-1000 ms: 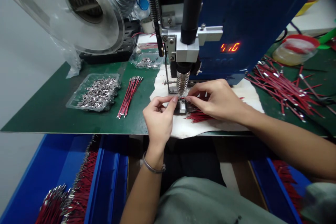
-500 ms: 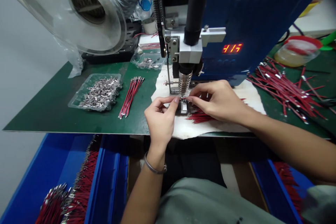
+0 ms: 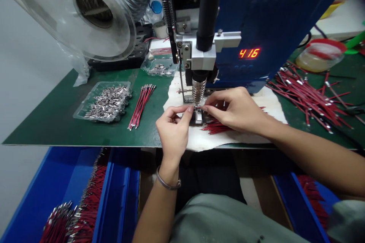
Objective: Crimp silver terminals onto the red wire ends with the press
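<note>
Both hands meet at a small metal fixture point(image 3: 199, 116) under the spring-wrapped tip point(image 3: 198, 90) of a soldering machine. My left hand point(image 3: 174, 127) is closed in a pinch at the fixture's left side; what its thumb and finger hold is too small to make out. From the right, my right hand point(image 3: 235, 110) pinches a thin red wire, its end close to the tip. Beneath that hand, a bunch of red wires point(image 3: 215, 126) lies on a white cloth point(image 3: 194, 138). The fingertips partly hide the joint between the hands.
A clear tray of metal connectors point(image 3: 107, 100) and a bundle of red wires point(image 3: 142, 106) lie left. More finished-looking wires point(image 3: 310, 95) spread right, near a red-rimmed tub point(image 3: 321, 55). The blue machine housing point(image 3: 256, 15) stands behind. Blue bins point(image 3: 119, 193) sit below the table edge.
Both hands keep their pinch at the fixture, with hardly any movement. The whole view has shifted slightly, and the lower red display now reads clearly as 416.
</note>
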